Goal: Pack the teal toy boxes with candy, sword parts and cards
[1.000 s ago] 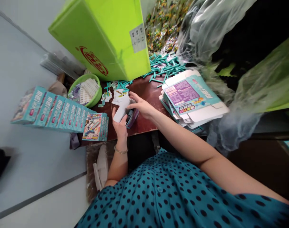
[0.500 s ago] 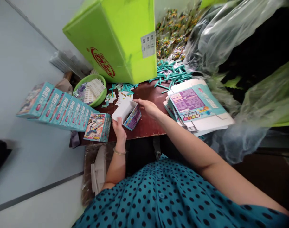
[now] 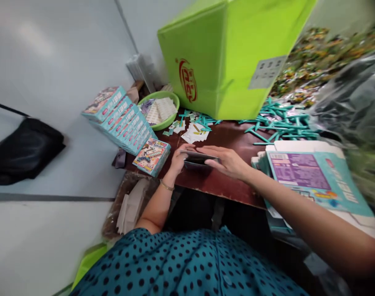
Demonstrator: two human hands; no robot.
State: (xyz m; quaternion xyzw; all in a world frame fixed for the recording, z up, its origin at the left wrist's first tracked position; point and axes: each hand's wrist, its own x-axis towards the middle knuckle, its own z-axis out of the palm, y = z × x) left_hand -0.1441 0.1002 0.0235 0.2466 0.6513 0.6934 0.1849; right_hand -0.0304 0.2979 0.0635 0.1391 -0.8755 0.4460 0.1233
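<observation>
A small cardboard box (image 3: 194, 164) is between my hands above the front of the table, its dark open side turned toward me. My left hand (image 3: 178, 159) grips its left end, with the fingers around the back. At the right end, my right hand (image 3: 229, 161) has its fingers along the top edge and its thumb at the opening. What is inside the box is too dark to make out. A finished-looking printed box (image 3: 152, 156) lies left of my left hand. Right of my right hand is a stack of flattened printed cartons (image 3: 301, 170).
Teal boxes (image 3: 122, 119) stand stacked at the left, by a green basin (image 3: 165, 123) of white pieces. Behind are paper slips (image 3: 195, 133), a large green box (image 3: 202, 61), teal stick-like parts (image 3: 283, 123) and bags of colourful pieces (image 3: 301, 78). A black bag (image 3: 24, 150) hangs far left.
My view has turned left. The box has tipped so that its opening faces me, and my right hand has come from its far edge onto its right end.
</observation>
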